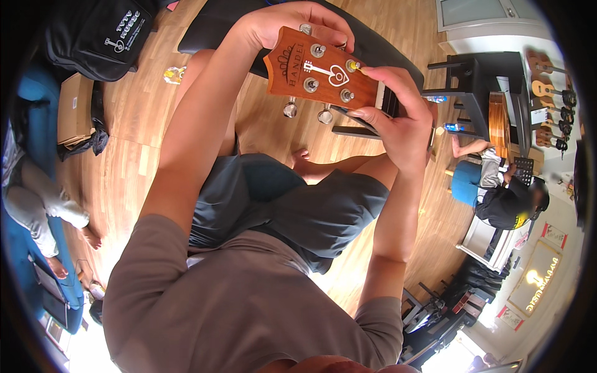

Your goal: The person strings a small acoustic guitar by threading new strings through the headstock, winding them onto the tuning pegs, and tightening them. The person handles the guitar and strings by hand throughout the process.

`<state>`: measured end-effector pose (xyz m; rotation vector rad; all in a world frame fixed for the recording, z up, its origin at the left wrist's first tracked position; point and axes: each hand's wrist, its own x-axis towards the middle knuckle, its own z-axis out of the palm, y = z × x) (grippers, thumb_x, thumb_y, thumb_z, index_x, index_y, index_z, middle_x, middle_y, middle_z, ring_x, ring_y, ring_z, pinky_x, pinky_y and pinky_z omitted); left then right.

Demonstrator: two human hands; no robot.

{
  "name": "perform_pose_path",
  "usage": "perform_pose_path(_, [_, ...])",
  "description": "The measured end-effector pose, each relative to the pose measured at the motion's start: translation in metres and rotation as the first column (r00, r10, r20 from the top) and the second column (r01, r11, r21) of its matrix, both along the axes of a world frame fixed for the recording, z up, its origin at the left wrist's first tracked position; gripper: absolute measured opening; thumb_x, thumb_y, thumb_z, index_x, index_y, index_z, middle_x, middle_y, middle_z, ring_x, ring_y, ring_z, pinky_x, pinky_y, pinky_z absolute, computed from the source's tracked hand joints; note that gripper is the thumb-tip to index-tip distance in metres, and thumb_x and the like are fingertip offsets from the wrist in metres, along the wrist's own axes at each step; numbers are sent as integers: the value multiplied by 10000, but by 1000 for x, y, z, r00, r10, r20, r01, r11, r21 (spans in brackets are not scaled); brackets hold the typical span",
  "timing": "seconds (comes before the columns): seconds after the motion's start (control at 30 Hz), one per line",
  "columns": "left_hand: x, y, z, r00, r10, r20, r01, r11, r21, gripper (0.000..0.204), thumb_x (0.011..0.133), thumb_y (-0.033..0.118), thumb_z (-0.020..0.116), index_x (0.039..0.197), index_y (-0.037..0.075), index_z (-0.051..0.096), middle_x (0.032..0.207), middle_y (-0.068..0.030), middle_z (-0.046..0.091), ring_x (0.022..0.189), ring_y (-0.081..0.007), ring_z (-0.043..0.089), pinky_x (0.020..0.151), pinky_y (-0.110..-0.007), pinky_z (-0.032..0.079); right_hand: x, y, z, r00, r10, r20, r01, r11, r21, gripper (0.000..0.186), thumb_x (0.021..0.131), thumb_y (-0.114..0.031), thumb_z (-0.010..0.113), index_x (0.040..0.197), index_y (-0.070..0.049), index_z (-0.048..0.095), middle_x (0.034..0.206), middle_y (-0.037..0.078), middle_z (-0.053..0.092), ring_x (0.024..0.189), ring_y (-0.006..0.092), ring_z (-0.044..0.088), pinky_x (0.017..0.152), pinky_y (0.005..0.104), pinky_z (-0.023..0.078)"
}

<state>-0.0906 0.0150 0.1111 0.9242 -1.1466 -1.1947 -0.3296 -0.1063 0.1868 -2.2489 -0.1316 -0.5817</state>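
A reddish-brown ukulele headstock (292,68) with a white guitar-and-heart emblem is held up at the top middle. It carries silver string posts and tuning pegs (290,108). My left hand (292,22) curls over its far edge, fingers bent around a tuning peg there, partly hidden by them. My right hand (401,105) closes about the neck end by the white nut (380,94), thumb on the near edge. Its index fingertip touches a small yellow piece (354,64) at one post; I cannot make out what that is. The ukulele's body is out of sight.
A dark bench (217,28) stands beyond my hands. A black bag (93,37) and a cardboard box (74,109) are at left, near a seated person's legs (40,199). At right, another person (507,202) sits by a stool (466,182); ukuleles (544,88) hang on the wall.
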Motion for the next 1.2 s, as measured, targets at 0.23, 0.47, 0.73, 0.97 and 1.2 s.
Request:
perform_pose_path(0.23, [8,-8,1,996,-50,71,53,998,-36,240,946,246,728,1058,36,700,1003,-10,698,973,-110,628,841,-257,491,-1,-2,-6,998,-52,-22,54,994,90,535,650,-55,898,1136,-16,679,1114,91,692,1025,227,649,910,328,510])
perform_pose_path(0.47, [-1,-2,6,995,-18,-100,24,998,65,271,934,261,741,1071,35,681,992,-24,694,934,-114,649,806,-250,515,-3,-3,-13,991,-130,-24,131,987,96,523,648,-61,918,1109,-25,675,1102,59,695,993,179,656,896,302,518])
perform_pose_path(0.73, [-10,7,7,909,-72,-411,69,997,-23,507,800,282,769,1164,-30,605,1080,-93,659,988,-182,669,858,-290,540,-5,-5,-21,974,-224,44,216,967,136,576,626,-154,963,1084,-42,633,1057,46,685,978,157,662,880,289,536])
perform_pose_path(0.97, [-4,5,-3,916,-58,-398,60,998,-8,566,758,315,777,1170,-32,604,1083,-103,654,1002,-202,671,884,-304,539,-18,-18,-26,962,-272,19,271,962,23,576,644,-192,955,1101,-36,641,1056,66,682,939,174,661,842,298,538])
perform_pose_path(1.2, [-27,-3,17,971,130,-202,-142,989,-46,226,980,272,670,1009,52,624,886,38,622,772,-21,642,659,-175,519,-18,-13,-26,932,-338,129,345,938,-39,493,766,-198,889,1132,-42,598,1067,78,681,930,180,653,828,304,529])
